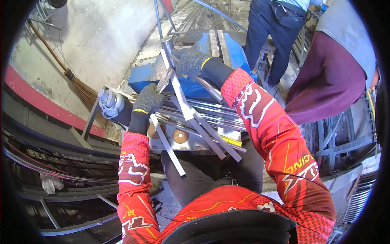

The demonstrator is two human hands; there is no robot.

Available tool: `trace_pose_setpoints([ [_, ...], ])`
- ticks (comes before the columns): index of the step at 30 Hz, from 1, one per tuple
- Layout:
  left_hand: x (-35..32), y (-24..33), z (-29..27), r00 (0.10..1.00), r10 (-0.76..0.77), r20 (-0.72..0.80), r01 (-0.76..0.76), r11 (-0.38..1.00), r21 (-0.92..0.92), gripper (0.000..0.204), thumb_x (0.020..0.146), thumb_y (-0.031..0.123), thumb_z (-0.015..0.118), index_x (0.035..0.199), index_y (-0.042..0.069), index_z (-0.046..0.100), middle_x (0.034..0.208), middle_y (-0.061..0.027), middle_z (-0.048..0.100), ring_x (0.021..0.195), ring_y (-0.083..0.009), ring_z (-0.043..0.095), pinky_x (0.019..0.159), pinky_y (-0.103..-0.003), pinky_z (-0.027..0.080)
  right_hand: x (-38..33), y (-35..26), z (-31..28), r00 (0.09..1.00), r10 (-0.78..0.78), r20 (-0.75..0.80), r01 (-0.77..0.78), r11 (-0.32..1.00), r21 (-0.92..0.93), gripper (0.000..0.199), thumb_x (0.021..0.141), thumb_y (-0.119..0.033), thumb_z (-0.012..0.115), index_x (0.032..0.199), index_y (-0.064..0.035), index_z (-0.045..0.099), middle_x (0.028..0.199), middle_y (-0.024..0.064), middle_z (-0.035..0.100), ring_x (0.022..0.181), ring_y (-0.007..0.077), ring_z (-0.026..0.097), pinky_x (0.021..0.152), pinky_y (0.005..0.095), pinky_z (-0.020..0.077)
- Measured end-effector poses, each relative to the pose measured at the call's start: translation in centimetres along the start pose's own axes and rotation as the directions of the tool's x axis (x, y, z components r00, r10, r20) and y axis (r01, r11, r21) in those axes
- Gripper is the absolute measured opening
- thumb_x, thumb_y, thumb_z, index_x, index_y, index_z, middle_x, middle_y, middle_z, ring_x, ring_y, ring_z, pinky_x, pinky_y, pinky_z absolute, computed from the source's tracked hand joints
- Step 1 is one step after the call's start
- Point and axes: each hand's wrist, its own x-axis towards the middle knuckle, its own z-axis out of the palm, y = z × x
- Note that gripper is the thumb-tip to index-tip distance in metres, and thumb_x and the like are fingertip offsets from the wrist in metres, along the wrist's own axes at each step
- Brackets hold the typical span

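Note:
My left hand, in a dark grey knit glove, is closed around a short shiny metal piece, whose kind I cannot make out. It meets a light flat metal bar that slants across the bench. My gloved right hand grips what looks like a hammer. Its cylindrical metal end is beyond the bar, and a shiny shaft comes out below my wrist. Two more bars run toward my lap. Another square bar points toward me from beneath my left hand.
Shiny metal tubes lie across the bench beside a blue metal block. A yellow tape measure strip is nearby. A grey-capped bottle and straw broom are at left. Two people stand at right.

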Motion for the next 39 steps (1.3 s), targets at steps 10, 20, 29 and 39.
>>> trace_pose_setpoints([
  [10,0.0,0.8,-0.6,0.997,-0.046,0.067,0.044,0.999,0.024,0.035,0.081,0.024,0.059,0.103,-0.003,0.062,0.11,-0.0331,0.064,0.11,-0.0481,0.06,0.097,-0.052,0.047,0.0,0.1,0.1,0.995,-0.033,-0.093,0.029,0.998,-0.051,0.046,0.079,-0.022,0.069,0.118,0.0012,0.062,0.115,0.0277,0.067,0.109,0.0422,0.065,0.097,0.0462,0.0506],
  [20,0.2,0.5,-0.5,0.996,-0.039,0.074,0.038,0.999,0.027,0.036,0.08,0.024,0.059,0.101,-0.004,0.062,0.106,-0.0334,0.064,0.106,-0.0487,0.061,0.094,-0.052,0.048,0.4,0.6,0.5,0.99,-0.053,-0.127,0.046,0.997,-0.055,0.044,0.079,-0.022,0.069,0.116,0.0017,0.063,0.114,0.0275,0.067,0.108,0.0418,0.066,0.095,0.0466,0.0514],
  [29,-0.2,1.1,-0.9,0.997,-0.047,0.063,0.045,0.999,0.027,0.035,0.079,0.022,0.06,0.101,-0.005,0.062,0.104,-0.033,0.065,0.105,-0.0487,0.061,0.092,-0.051,0.049,0.0,-0.3,-0.1,0.999,0.029,0.014,-0.028,0.998,-0.052,0.071,0.082,-0.007,0.064,0.148,-0.0107,0.039,0.106,0.0253,0.067,0.064,0.0328,0.072,0.047,0.0414,0.0574],
  [39,0.0,0.9,-0.6,0.999,-0.02,0.042,0.018,0.999,0.04,0.033,0.08,0.022,0.06,0.1,-0.005,0.062,0.103,-0.0329,0.064,0.102,-0.0491,0.062,0.09,-0.052,0.049,0.1,0.0,0.0,1.0,0.009,-0.014,-0.011,0.995,-0.095,0.065,0.082,-0.01,0.064,0.144,-0.0089,0.042,0.106,0.0243,0.067,0.067,0.0339,0.072,0.052,0.0429,0.0592],
])
